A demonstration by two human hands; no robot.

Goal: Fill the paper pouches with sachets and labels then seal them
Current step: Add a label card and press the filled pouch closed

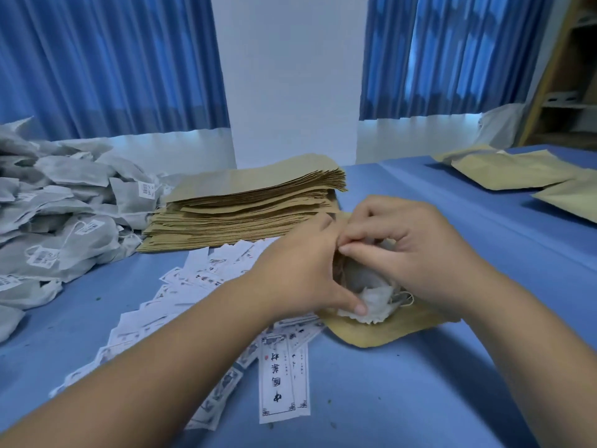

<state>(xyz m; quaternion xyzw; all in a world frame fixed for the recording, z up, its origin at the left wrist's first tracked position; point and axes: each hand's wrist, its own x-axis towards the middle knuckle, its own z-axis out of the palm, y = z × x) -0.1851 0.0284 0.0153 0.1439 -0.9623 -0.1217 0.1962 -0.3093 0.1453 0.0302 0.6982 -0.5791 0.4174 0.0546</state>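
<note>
one crumpled white sachet (371, 305) pokes from tan paper pouch (371, 334)

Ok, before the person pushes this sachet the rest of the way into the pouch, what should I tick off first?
1. Mouth of the pouch held open: ok, the left hand and right hand pinch its edges.
2. Sachet fully inside: not ok, its crumpled end sticks out of the mouth.
3. String tucked in: not ok, loops lie over the pouch edge.
4. Label already in the pouch: cannot tell, the hands hide the inside.
5. Spare labels at hand: ok, spread on the table beside the left hand.
</note>
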